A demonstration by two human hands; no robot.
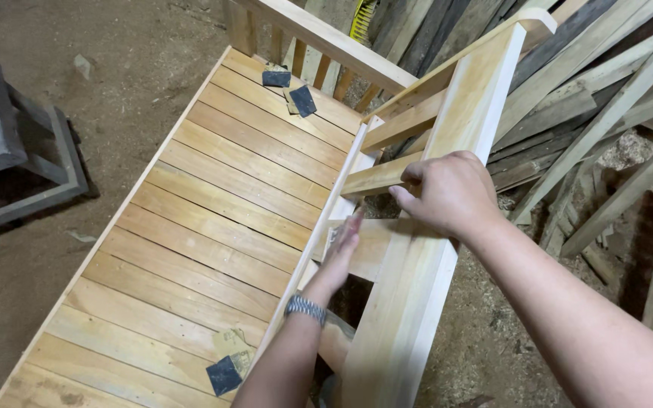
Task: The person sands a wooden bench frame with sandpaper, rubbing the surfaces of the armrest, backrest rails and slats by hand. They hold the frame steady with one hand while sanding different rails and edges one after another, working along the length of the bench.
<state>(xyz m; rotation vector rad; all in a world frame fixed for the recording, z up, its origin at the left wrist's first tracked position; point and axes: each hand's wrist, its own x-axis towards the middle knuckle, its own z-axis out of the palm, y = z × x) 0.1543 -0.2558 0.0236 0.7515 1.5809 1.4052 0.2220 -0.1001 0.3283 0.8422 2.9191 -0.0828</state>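
The right hand (451, 193) rests on the broad top rail (417, 279) of an unfinished wooden bench's backrest, fingers curled over a horizontal crosspiece (376, 178) as if gripping it. The left hand (341, 253), with a metal watch (305, 308) at its wrist, reaches through the gap between the top rail and the thin inner rail (326, 219), fingers extended flat against a lower crosspiece (368, 249); it seems to press something small there, but I cannot tell what. The backrest runs along the right edge of the slatted seat (205, 227). Pieces of dark sandpaper lie on the seat, two near its far end (296, 94) and one at its near edge (225, 374). The bare wood looks stiff and fairly heavy, with smooth, dusty faces; the thick rails offer the surest hold, the thin slats less so. Loose timber (606, 113) is stacked to the right, over a dirt floor (115, 60).
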